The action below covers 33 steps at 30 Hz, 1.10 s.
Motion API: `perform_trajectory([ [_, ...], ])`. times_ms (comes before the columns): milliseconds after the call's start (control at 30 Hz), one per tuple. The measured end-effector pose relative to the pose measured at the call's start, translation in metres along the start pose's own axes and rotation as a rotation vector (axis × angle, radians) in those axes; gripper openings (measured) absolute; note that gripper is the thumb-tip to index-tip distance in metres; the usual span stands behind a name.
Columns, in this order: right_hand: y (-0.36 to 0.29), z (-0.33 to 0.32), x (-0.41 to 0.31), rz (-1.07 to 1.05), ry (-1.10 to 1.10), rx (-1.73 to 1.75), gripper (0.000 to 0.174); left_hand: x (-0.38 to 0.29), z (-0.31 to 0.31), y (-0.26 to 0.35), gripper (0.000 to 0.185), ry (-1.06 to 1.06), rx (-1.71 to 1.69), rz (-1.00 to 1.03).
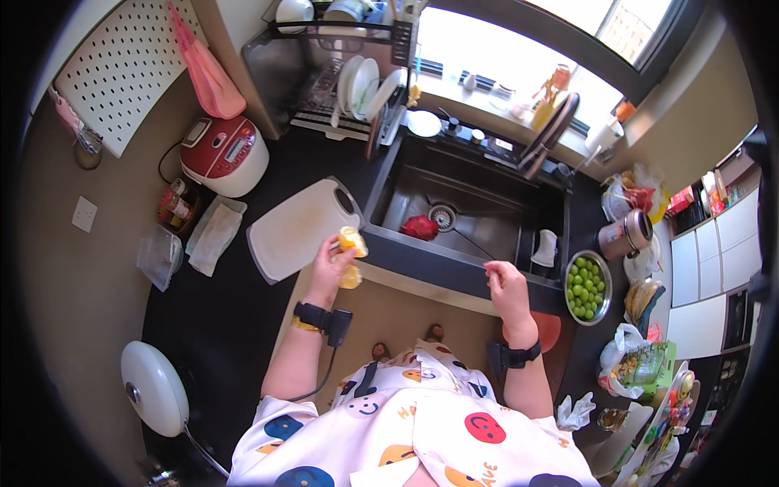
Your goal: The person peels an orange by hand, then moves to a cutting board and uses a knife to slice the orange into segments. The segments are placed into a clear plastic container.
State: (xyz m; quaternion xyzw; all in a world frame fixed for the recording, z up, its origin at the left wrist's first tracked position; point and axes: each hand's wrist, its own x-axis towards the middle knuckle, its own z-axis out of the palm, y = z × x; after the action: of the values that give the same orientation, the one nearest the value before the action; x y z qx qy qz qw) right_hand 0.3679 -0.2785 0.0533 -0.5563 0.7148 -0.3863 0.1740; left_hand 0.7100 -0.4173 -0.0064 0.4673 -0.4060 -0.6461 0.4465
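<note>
My left hand (328,271) holds two pieces of peeled orange (352,241), one above the other, with pale pith showing. It is beside the near right edge of a white cutting board (301,228). My right hand (507,289) is raised over the front edge of the sink, fingers curled together; nothing shows in it. Before me, the dark sink (395,182) has a red dragon fruit (420,227) in it, left of the metal drain strainer (442,217). Right of my right hand stands a steel bowl (604,310) of green grapes (584,288).
A red and white rice cooker (225,158) stands beyond the board. Plates fill a dish rack (341,131) at the back. Folded cloths (214,234) lie at left; a white-lidded pan (155,389) is at near left. A vacuum flask (625,234) and bags (621,359) line the right counter.
</note>
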Motion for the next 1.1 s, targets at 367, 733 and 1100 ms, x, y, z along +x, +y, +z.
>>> perform_trajectory([
  [367, -0.121, 0.173, 0.201, 0.013, -0.238, 0.31, 0.022, 0.091, -0.144, 0.023, 0.054, 0.243, 0.916, 0.04],
  [733, -0.137, 0.408, 0.378, 0.065, -0.123, 0.023, 0.048, 0.113, -0.125, 0.01, 0.027, 0.134, 1.526, -0.136],
  [1100, -0.15, 0.441, 0.394, 0.202, -0.012, -0.128, 0.058, 0.137, -0.159, 0.052, 0.039, -0.075, 1.201, -0.237],
])
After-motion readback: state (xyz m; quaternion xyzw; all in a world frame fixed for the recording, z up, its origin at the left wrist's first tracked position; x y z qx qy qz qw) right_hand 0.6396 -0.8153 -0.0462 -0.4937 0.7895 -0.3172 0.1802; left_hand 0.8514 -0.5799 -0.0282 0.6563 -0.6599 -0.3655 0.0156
